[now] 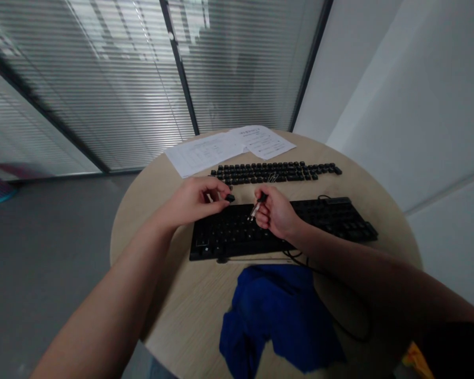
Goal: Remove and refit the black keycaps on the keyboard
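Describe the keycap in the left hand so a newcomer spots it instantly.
On the round table, find the black keyboard. Near its far edge, the left hand pinches a small black keycap. Unlike the loose rows of keycaps lying beyond, it is held.

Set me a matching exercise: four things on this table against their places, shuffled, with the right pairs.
Things
1. wide black keyboard
2. crumpled blue cloth
3. loose black keycaps
4. white printed sheets

Places
A. far edge of the pale rounded table
B. between cloth and keycaps
C. between sheets and keyboard
D. lowest in the picture

Pairs: 1-B, 2-D, 3-C, 4-A
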`<state>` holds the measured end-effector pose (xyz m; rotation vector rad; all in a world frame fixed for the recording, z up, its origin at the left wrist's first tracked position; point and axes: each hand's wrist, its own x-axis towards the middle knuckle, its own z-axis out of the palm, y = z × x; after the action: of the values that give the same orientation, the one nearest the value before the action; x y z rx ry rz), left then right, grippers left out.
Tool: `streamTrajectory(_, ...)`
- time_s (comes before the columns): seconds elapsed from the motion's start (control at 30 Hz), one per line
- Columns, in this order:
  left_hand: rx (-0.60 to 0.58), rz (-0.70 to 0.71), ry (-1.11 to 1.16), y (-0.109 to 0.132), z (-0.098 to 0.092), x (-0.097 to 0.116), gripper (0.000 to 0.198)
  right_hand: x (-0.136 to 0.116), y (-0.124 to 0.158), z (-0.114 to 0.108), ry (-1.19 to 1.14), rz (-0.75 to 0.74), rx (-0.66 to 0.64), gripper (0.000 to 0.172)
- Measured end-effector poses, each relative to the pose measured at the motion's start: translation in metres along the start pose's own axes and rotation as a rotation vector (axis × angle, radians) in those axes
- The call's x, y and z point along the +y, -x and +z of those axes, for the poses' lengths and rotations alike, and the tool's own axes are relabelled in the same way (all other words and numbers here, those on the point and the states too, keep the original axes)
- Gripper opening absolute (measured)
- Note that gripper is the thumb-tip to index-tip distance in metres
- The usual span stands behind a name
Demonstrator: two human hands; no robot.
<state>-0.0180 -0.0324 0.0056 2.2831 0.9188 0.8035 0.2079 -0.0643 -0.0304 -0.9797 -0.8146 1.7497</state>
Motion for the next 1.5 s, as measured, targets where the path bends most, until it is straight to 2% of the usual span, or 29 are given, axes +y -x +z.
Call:
streamTrajectory(0.17, 0.068, 0.053, -0.03, -0.001, -0.003, -0.005, 0.017, 0.009, -0.003, -0.002, 0.057, -0.106, -0.021, 0.022)
streamTrajectory(0.27, 0.097, 0.07, -0.066, -0.002, -0.003, -0.003, 0.016, 0.017, -0.002, -0.004, 0.154, -0.253, -0.012, 0.031)
streamTrajectory(0.4, 0.145, 0.09, -0.083, -0.001, -0.003, 0.0, 0.015, 0.015, 0.003, -0.004, 0.449, -0.505, 0.036, 0.053)
streamTrajectory(0.5, 0.186, 0.103, -0.083, 0.0, -0.003, 0.0, 0.016, 0.0, 0.004, -0.004, 0.576, -0.669, 0.032, 0.052)
streamTrajectory(0.63, 0.232, 0.12, -0.07, -0.001, -0.001, -0.003, 0.019, -0.025, -0.003, -0.002, 0.666, -0.568, -0.097, 0.034)
streamTrajectory(0.73, 0.258, 0.143, -0.067, -0.002, 0.0, -0.007, 0.019, -0.035, -0.009, 0.002, 0.816, -0.529, -0.095, 0.029)
streamTrajectory(0.97, 0.222, 0.205, -0.119, -0.003, 0.002, -0.006, 0.02, -0.037, -0.022, 0.013, 0.764, -0.328, -0.085, 0.037)
streamTrajectory(1.13, 0.177, 0.245, -0.177, -0.005, 0.0, -0.003, 0.019, -0.043, -0.03, 0.009, 0.79, -0.257, -0.14, 0.041)
streamTrajectory(1.33, 0.132, 0.241, -0.224, -0.006, 0.004, -0.005, 0.019, -0.051, -0.037, 0.001, 0.827, -0.098, -0.204, 0.043)
streamTrajectory(1.43, 0.155, 0.209, -0.225, -0.007, 0.005, -0.008, 0.03, -0.055, -0.039, -0.001, 0.939, -0.135, -0.202, 0.041)
streamTrajectory(1.5, 0.265, 0.167, -0.226, -0.007, 0.002, -0.012, 0.043, -0.057, -0.043, -0.003, 1.12, -0.251, -0.14, 0.033)
